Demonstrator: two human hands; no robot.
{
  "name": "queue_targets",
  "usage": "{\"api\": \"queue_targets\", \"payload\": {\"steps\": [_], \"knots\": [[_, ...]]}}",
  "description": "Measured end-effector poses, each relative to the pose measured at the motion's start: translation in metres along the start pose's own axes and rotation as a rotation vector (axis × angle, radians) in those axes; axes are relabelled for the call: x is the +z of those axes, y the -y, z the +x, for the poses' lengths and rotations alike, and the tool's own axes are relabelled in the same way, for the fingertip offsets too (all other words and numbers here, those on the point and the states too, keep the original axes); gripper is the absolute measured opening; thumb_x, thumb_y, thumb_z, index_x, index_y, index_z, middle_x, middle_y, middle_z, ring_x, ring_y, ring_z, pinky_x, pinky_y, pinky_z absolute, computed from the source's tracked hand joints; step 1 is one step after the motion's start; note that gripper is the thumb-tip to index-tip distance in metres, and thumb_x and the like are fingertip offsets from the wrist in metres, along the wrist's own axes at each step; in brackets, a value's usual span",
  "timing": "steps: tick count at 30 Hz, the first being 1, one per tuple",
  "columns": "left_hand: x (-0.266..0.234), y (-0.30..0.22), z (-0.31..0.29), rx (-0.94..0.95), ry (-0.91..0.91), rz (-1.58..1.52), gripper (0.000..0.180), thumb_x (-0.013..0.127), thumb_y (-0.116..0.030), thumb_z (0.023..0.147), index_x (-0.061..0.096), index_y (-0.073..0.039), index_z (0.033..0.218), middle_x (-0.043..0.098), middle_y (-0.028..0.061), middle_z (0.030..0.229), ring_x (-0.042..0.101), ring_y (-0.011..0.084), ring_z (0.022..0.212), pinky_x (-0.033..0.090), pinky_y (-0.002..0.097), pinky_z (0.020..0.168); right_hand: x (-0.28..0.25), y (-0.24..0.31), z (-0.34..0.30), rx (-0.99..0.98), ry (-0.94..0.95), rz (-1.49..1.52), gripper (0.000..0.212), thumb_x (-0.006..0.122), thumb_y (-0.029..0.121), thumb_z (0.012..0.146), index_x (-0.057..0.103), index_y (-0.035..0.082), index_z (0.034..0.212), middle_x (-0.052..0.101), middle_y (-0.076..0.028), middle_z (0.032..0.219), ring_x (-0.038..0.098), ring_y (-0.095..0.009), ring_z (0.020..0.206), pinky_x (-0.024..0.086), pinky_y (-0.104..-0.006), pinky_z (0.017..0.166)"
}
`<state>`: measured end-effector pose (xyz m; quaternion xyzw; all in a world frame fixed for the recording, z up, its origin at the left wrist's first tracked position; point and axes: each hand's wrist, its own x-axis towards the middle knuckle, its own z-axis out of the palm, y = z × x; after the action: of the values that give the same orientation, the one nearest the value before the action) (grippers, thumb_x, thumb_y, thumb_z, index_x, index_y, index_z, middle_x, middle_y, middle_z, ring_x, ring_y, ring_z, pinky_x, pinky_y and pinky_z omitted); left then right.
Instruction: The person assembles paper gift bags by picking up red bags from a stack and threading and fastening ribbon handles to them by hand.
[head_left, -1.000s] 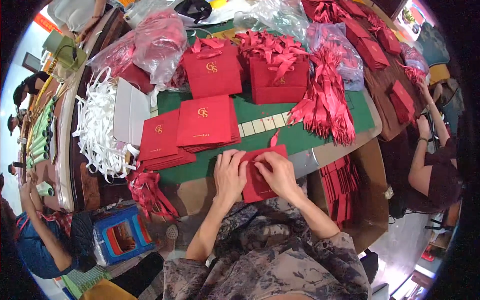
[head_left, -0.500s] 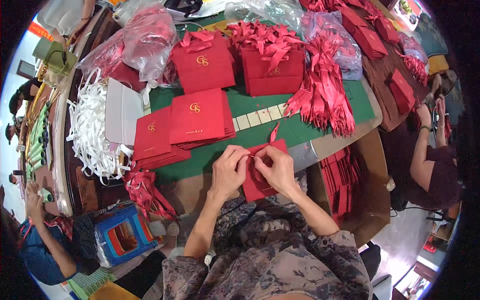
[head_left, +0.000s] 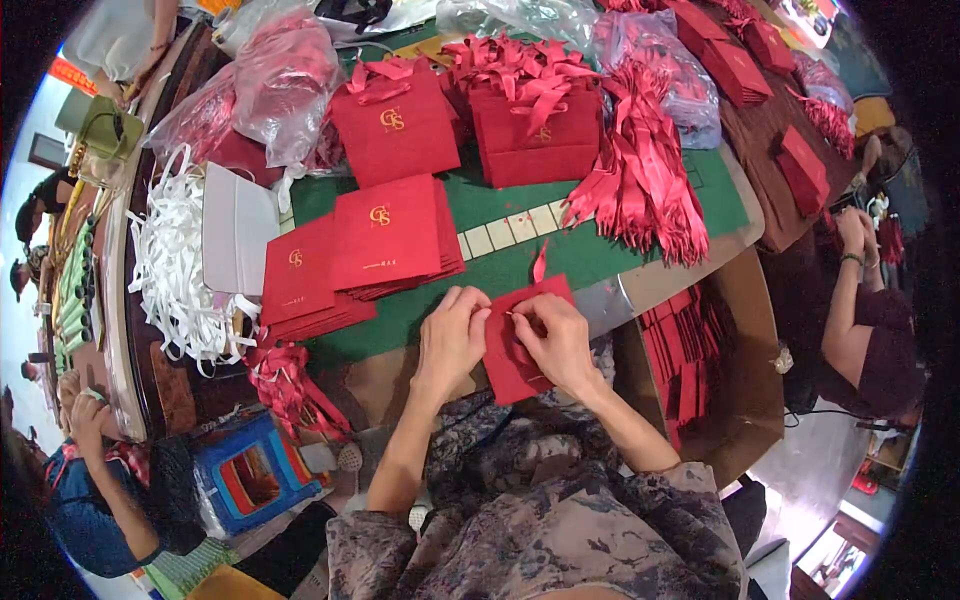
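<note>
A small red paper bag (head_left: 508, 382) lies flat and slightly turned at the table's near edge, in front of me. My left hand (head_left: 452, 338) is closed at its left edge, fingers curled against the paper. Over the bag's upper middle, my right hand (head_left: 556, 338) pinches what looks like the pale tip of a red ribbon; the fingers hide most of it. Another piece of red ribbon (head_left: 540, 264) sticks up past the bag's far edge. Flat red bags (head_left: 388, 235) lie in overlapping stacks to the left of it.
Finished-looking bags with ribbon handles (head_left: 537, 135) stand at the back. A ribbon bundle (head_left: 645, 175) lies right of them, white ribbons (head_left: 180, 270) at left. A cardboard box (head_left: 748, 385) of red bags is by my right arm. Other people sit at both sides.
My left hand has drawn slightly left, away from my right hand, so the fingertips are now apart. The right hand stays over the bag. The view has shifted a little.
</note>
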<state>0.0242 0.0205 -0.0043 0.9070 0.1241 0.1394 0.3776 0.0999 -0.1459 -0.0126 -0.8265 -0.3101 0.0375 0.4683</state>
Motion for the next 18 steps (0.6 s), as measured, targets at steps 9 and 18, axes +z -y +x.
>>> {"api": "queue_targets", "payload": {"steps": [9, 18], "knots": [[-0.003, 0.001, 0.000, -0.383, 0.206, -0.375, 0.004, 0.062, -0.003, 0.094, 0.062, -0.003, 0.098, 0.057, -0.0011, 0.077, 0.051, 0.0027, 0.072, 0.041, 0.0225, 0.063, -0.002, 0.012, 0.005, 0.084, 0.023, 0.054, 0.013, 0.073, 0.012, 0.086, 0.069, 0.001, 0.089, 0.067, -0.012, 0.081, 0.066, -0.026, 0.069, 0.051, -0.0352, 0.062], [0.006, 0.010, -0.001, -0.387, 0.188, -0.586, 0.002, 0.060, -0.003, 0.097, 0.062, -0.002, 0.098, 0.057, -0.0063, 0.083, 0.051, 0.0025, 0.076, 0.041, 0.0207, 0.068, -0.008, 0.007, 0.006, 0.082, 0.048, 0.114, 0.012, 0.073, 0.012, 0.087, 0.069, 0.001, 0.090, 0.069, -0.011, 0.080, 0.066, -0.019, 0.064, 0.052, -0.0327, 0.060]]}}
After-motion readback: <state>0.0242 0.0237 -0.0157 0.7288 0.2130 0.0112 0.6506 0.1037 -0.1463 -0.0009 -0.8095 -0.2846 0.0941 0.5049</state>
